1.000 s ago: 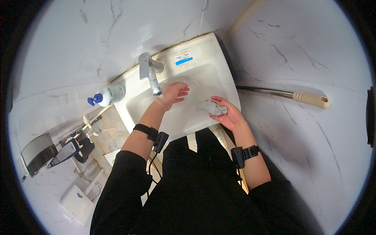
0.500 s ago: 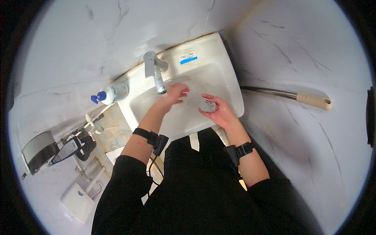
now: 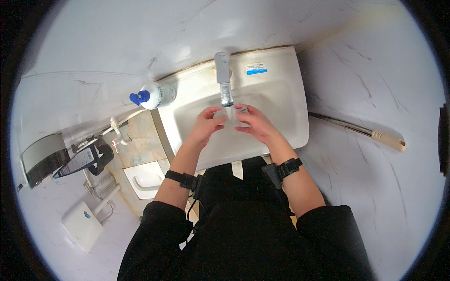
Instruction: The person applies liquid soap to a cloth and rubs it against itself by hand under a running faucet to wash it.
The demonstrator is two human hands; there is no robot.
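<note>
Just below the tap [image 3: 226, 91], my two hands face each other over the white sink [image 3: 281, 136]. My right hand [image 3: 259, 124] has its fingers bent around a small see-through thing [image 3: 243, 110], perhaps a clear cup; its full shape is hidden. My left hand [image 3: 205, 124] is curled, with something pale and translucent [image 3: 219, 115] between thumb and fingers; whether it is a separate piece cannot be told. A thin stream of water seems to fall between the hands.
A white pump bottle [image 3: 159, 96] with a blue top stands at the sink's left corner. To the right, a metal rod with a beige handle [image 3: 388, 140] leans by the wall. At left are a paper dispenser [image 3: 44, 159], a wall valve [image 3: 119, 133] and a squat toilet [image 3: 145, 180].
Both hands have come closer together and under the tap's spout. The right hand brought the see-through thing toward the tap. The view has shifted, so the sink sits further right.
</note>
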